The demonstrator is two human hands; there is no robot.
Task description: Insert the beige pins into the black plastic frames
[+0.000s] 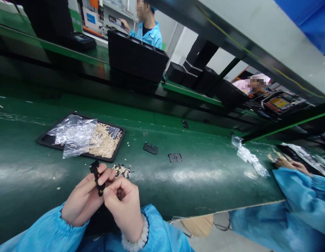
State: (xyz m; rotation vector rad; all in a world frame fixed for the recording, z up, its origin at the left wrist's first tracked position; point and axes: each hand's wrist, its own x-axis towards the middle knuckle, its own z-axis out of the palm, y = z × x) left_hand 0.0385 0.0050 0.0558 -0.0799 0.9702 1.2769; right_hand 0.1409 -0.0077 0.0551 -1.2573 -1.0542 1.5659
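My left hand is closed around a small black plastic part, held tilted above the near edge of the bench. My right hand pinches at the lower end of that part; what sits between the fingertips is too small to make out. Just beyond my hands lies a little pile of beige and black scraps. To the left of it, a black tray holds many small beige pieces and crumpled clear plastic bags.
Two flat black plates lie mid-bench, and a smaller black piece farther back. A clear plastic bag lies to the right, near a co-worker's hands. Black bins line the shelf behind; another person stands beyond.
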